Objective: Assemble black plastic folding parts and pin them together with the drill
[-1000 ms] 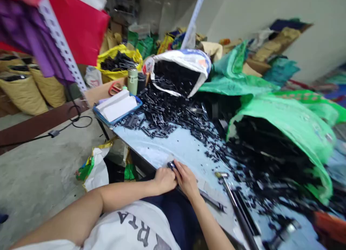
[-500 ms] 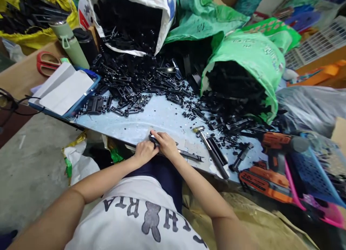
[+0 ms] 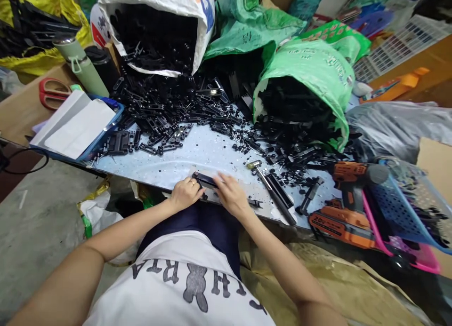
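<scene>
In front of you stretches a bench [image 3: 208, 152] with a pale-blue top, softly lit. Off its left corner you have grey floor [image 3: 42, 227] and a reddish-brown strip [image 3: 12, 187]; beyond its far right corner, a brown panel [image 3: 441, 58] and a patch of pale wall [image 3: 337, 2].

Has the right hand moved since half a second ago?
Yes: the right hand has moved rightward, closer to the hammer, which lies where it did.

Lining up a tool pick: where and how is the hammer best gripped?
Probably by its dark handle, from the near side: it slants that way, the hammer head is at the far end, and a black bar lies close along its right.
</scene>
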